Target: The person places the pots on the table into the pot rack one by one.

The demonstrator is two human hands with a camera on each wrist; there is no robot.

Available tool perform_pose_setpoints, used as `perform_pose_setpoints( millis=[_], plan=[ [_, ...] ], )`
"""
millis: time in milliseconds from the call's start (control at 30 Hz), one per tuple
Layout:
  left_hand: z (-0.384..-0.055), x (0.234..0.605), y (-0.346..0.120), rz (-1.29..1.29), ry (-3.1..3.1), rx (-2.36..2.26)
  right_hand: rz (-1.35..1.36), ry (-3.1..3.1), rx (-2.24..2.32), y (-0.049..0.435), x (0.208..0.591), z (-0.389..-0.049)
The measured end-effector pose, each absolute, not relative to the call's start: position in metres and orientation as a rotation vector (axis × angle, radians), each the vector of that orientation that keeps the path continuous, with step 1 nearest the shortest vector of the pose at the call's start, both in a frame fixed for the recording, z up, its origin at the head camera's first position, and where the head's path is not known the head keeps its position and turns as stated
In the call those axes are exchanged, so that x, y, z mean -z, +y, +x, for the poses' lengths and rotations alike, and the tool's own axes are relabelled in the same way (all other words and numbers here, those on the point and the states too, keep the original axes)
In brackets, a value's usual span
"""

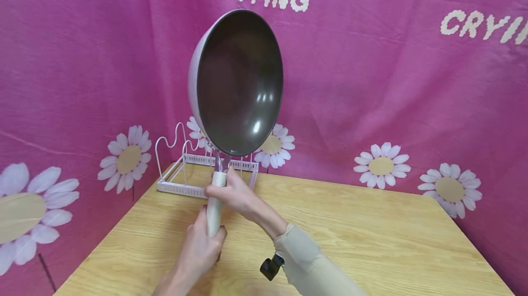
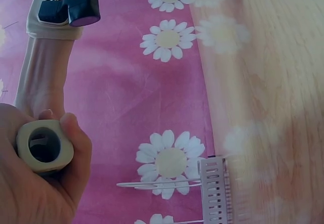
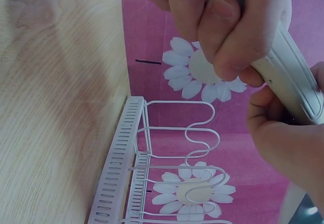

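Observation:
A frying pan (image 1: 239,83) with a dark inside and a pale pink outside stands upright in the air, bowl up, above the table. Its cream handle (image 1: 215,204) points down toward me. My left hand (image 1: 202,245) grips the handle's lower end, whose hollow tip (image 2: 44,145) shows in the left wrist view. My right hand (image 1: 231,190) grips the handle higher up, near the metal neck, fingers curled round it (image 3: 228,27). Just behind the hands stands a white wire rack (image 1: 194,167) at the table's far left.
The wooden table (image 1: 371,232) is backed by a pink cloth with white daisies (image 1: 381,165) and the word CRYING. The rack's wavy dividers (image 3: 192,148) rise from a slotted base (image 3: 119,173). A black wrist camera (image 1: 271,266) is on my right sleeve.

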State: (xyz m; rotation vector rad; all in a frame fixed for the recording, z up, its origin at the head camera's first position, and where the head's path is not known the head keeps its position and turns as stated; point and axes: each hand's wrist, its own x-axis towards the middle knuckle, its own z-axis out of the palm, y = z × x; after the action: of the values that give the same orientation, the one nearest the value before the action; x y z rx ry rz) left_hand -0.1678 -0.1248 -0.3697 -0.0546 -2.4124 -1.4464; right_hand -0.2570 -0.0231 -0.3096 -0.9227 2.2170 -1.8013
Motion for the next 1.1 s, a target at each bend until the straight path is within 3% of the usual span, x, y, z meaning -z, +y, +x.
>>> perform_pose_setpoints(
  millis=[1100],
  plan=[
    [-0.157,0.378,-0.138,0.105,-2.551,1.387,-0.965,1.915,1.810,-0.044,0.335,-0.269]
  ],
)
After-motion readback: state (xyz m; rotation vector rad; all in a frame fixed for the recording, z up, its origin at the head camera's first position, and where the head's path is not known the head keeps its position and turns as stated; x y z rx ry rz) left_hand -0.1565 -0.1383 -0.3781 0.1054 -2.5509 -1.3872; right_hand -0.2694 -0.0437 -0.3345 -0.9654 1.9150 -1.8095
